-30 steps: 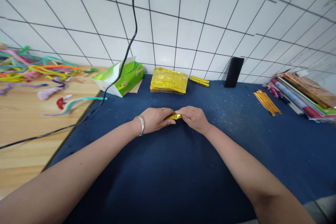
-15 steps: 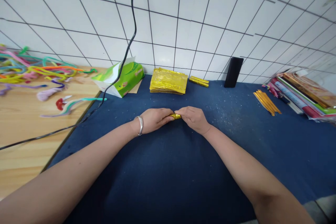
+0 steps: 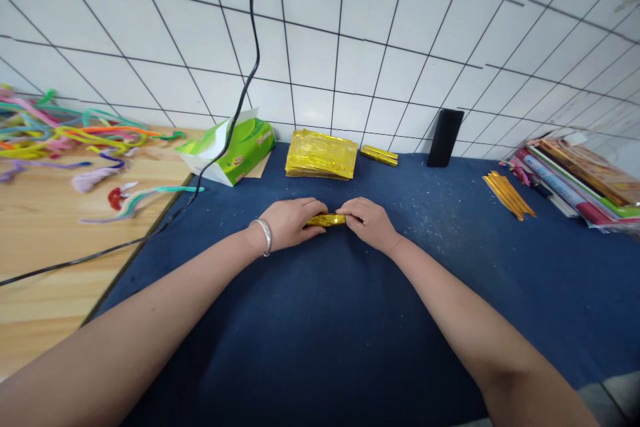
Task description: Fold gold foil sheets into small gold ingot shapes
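The narrow, shiny gold foil strip [image 3: 329, 220] had its long axis going from left to right. The bare left hand [image 3: 289, 225], half curled, held its left part; the bare right hand [image 3: 370, 225] pinched its right end. Beyond them lay a rectangular stack of gold foil sheets [image 3: 321, 153].

Left hand [image 3: 290, 223], right hand [image 3: 371, 225]: each curls in a pinch, facing, slightly apart; left forearm [image 3: 193, 290], right forearm [image 3: 445, 292] angle inward.
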A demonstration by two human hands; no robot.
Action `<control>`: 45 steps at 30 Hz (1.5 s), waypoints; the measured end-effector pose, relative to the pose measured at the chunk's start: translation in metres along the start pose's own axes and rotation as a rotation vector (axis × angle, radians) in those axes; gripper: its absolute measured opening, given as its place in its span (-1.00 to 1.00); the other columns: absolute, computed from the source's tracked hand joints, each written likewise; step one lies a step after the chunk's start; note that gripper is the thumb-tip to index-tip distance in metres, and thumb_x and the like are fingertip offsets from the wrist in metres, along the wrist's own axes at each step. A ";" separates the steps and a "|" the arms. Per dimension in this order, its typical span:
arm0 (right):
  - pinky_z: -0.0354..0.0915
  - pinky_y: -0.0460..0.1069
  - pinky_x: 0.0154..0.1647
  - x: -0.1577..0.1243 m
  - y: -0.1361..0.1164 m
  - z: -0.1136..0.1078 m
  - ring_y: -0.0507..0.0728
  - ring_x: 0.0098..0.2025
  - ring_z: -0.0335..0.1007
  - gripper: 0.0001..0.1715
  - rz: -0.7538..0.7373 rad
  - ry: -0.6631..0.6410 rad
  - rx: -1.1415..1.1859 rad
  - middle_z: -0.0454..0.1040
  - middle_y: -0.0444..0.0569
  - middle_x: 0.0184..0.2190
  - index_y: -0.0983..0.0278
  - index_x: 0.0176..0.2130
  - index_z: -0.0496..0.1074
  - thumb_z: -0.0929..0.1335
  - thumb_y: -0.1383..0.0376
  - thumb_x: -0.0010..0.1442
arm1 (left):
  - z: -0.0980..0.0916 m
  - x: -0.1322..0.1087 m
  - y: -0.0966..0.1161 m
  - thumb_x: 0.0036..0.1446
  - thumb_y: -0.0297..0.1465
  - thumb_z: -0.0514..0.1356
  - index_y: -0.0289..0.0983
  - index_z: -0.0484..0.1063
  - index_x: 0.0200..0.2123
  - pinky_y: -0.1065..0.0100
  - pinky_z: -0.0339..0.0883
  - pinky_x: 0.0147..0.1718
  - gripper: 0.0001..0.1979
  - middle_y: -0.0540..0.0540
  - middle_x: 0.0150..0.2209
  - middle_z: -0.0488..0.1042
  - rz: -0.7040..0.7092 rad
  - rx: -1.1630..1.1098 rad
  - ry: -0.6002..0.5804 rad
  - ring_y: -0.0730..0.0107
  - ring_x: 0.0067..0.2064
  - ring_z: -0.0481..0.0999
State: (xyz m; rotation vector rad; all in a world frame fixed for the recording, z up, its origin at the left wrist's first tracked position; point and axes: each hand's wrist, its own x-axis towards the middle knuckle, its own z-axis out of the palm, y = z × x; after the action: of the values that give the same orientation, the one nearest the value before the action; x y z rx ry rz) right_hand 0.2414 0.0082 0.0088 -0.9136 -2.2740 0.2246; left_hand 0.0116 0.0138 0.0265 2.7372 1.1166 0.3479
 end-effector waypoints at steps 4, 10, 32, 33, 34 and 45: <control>0.28 0.04 -0.05 0.002 -0.001 -0.004 0.07 -0.15 0.38 -0.66 -0.011 -0.089 0.020 0.51 -0.06 -0.21 0.23 -0.15 0.45 0.21 0.45 0.13 | 0.001 0.001 -0.008 0.18 -0.22 0.06 -0.20 0.34 -0.11 0.38 0.27 -0.16 -0.73 -0.07 -0.16 0.40 0.028 -0.049 0.000 0.35 -0.11 0.40; 0.23 0.07 -0.03 0.005 -0.006 -0.008 0.10 -0.14 0.36 -0.68 -0.033 -0.152 0.030 0.49 -0.01 -0.17 0.25 -0.05 0.40 0.26 0.26 0.20 | 0.005 0.003 -0.011 0.15 -0.17 0.10 -0.21 0.36 -0.09 0.33 0.26 -0.10 -0.68 -0.09 -0.15 0.38 0.035 -0.110 0.018 0.31 -0.09 0.38; 0.20 0.03 -0.07 0.003 -0.005 -0.002 0.09 -0.18 0.32 -0.74 -0.036 -0.165 -0.081 0.48 -0.03 -0.25 0.23 -0.11 0.42 0.27 0.24 0.22 | 0.008 0.003 -0.019 0.19 -0.21 0.08 -0.23 0.39 -0.13 0.36 0.26 -0.11 -0.73 -0.07 -0.21 0.43 0.103 -0.166 0.059 0.37 -0.13 0.37; 0.19 0.03 -0.07 0.003 -0.005 -0.002 0.09 -0.18 0.32 -0.75 -0.037 -0.164 -0.081 0.48 -0.03 -0.26 0.23 -0.12 0.43 0.26 0.24 0.23 | 0.008 0.003 -0.019 0.19 -0.21 0.08 -0.23 0.38 -0.13 0.36 0.26 -0.11 -0.73 -0.06 -0.21 0.43 0.107 -0.167 0.061 0.37 -0.13 0.38; 0.19 0.03 -0.07 0.003 -0.004 -0.002 0.09 -0.19 0.32 -0.75 -0.038 -0.164 -0.081 0.48 -0.03 -0.26 0.23 -0.12 0.43 0.26 0.23 0.23 | 0.009 0.003 -0.019 0.19 -0.21 0.09 -0.23 0.38 -0.12 0.36 0.26 -0.12 -0.73 -0.06 -0.20 0.43 0.109 -0.170 0.068 0.37 -0.13 0.38; 0.19 0.03 -0.07 0.002 -0.005 -0.002 0.10 -0.19 0.31 -0.68 -0.022 -0.150 -0.085 0.48 -0.02 -0.24 0.24 -0.07 0.42 0.24 0.18 0.25 | 0.012 0.001 -0.031 0.07 -0.17 0.20 -0.21 0.35 -0.04 0.34 0.30 -0.13 -0.60 -0.08 -0.17 0.43 0.122 -0.287 0.087 0.35 -0.14 0.41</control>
State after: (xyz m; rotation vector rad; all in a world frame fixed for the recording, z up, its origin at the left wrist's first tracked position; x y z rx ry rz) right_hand 0.2392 0.0056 0.0133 -0.9428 -2.4467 0.1939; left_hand -0.0048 0.0353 0.0075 2.5598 0.8437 0.5988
